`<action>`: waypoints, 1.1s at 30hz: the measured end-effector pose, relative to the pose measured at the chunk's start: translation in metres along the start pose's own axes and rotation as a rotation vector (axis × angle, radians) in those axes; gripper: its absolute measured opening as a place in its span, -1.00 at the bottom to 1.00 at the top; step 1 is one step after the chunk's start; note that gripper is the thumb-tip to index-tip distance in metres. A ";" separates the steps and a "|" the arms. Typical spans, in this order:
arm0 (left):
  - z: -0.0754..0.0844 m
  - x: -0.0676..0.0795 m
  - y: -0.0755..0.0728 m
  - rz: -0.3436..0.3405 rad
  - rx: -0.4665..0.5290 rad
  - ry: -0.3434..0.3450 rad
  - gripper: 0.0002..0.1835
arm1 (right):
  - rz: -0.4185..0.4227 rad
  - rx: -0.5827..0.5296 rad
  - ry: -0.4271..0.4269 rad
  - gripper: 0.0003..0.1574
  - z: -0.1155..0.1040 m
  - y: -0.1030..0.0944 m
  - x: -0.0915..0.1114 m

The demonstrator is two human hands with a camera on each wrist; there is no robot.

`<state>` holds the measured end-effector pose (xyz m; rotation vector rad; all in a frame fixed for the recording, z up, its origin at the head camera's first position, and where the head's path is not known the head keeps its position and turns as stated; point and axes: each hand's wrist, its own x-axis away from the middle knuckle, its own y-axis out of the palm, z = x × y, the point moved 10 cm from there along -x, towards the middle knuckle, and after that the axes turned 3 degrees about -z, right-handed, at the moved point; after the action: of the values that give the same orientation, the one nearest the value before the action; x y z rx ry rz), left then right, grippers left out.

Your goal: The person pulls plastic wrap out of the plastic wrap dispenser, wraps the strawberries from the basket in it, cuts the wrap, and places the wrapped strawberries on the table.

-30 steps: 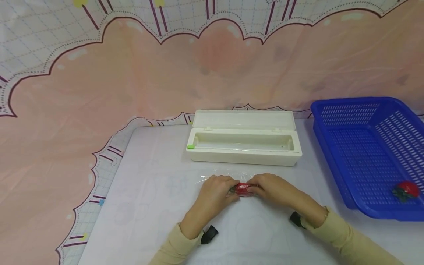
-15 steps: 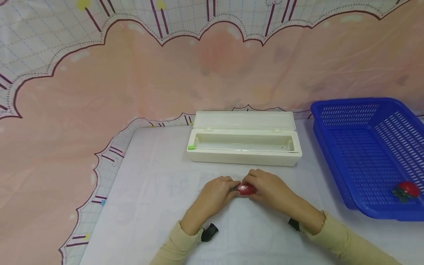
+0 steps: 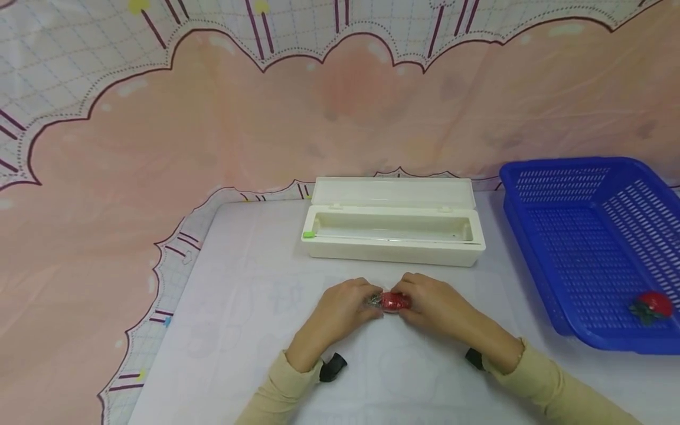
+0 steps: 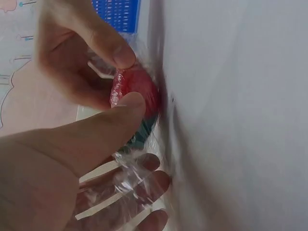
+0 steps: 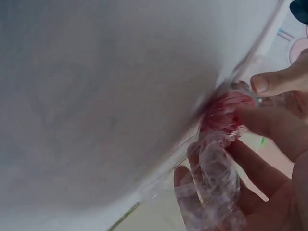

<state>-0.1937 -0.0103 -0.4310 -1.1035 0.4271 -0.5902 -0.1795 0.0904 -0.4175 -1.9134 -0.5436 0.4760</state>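
A red strawberry with a green leafy end (image 3: 395,301), wrapped in clear cling film, is between both hands close over the white table. My left hand (image 3: 345,307) grips it at the green end, thumb pressed on the film in the left wrist view. Loose film (image 4: 137,185) trails across the left fingers there. At the red end my right hand (image 3: 432,304) pinches the strawberry between thumb and fingers. A bunched tail of film (image 5: 216,178) hangs over the right fingers in the right wrist view.
Behind the hands stands a long white box (image 3: 393,252), its lid (image 3: 393,192) raised, with a green tab (image 3: 309,235) at the left. To the right, a blue basket (image 3: 531,277) holds another strawberry (image 3: 657,304). A patterned cloth (image 3: 319,118) rises behind.
The film that spread out behind the hands a second ago is now gathered round the strawberry. My right hand has shifted its hold on the red end; the left has barely moved.
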 end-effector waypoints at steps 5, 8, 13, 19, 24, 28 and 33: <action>-0.009 0.001 -0.006 0.020 0.036 -0.029 -0.64 | -0.060 -0.075 0.027 -0.66 0.010 0.001 -0.002; -0.014 0.001 -0.007 0.024 0.037 -0.049 -0.65 | -0.082 -0.128 0.032 -0.68 0.015 0.001 -0.003; -0.020 0.000 -0.012 0.067 0.040 -0.069 -0.63 | -0.119 -0.212 0.052 -0.69 0.021 0.001 -0.006; -0.023 0.003 -0.028 0.196 0.067 -0.084 -0.48 | -0.135 -0.236 0.057 -0.73 0.023 0.001 -0.008; -0.030 0.012 -0.041 0.331 0.111 -0.140 -0.42 | -0.123 -0.236 0.043 -0.80 0.023 0.004 -0.009; -0.035 0.023 -0.046 0.423 0.166 -0.215 -0.53 | -0.117 -0.227 0.043 -0.82 0.023 0.006 -0.008; -0.035 0.029 -0.037 0.397 0.244 -0.269 -0.79 | -0.112 -0.251 0.089 -0.78 0.026 0.006 -0.007</action>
<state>-0.2003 -0.0651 -0.4120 -0.8196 0.3176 -0.1346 -0.1989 0.1035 -0.4323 -2.1171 -0.6736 0.2575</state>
